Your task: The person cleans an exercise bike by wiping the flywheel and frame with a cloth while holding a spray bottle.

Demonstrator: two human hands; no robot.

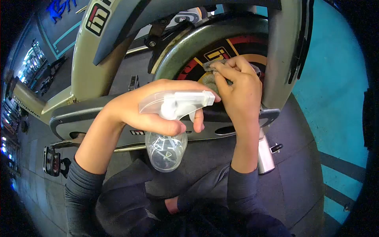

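A clear spray bottle (166, 154) with a white trigger head hangs in my left hand (154, 93), whose fingers and thumb wrap round its neck. The nozzle points right, toward my other hand. My right hand (241, 85) pinches a grey cloth (213, 81) against the face of the flywheel (189, 47) of an exercise bike. Red, black and orange markings show on the wheel around the cloth. Part of the cloth is hidden under my fingers.
The bike's beige frame post (85, 59) rises at left and a grey fork (282, 59) at right. A long chain guard (79, 118) runs below the wheel. One pedal (51, 161) sticks out at lower left. Dark floor meets a turquoise floor area (331, 94) at right.
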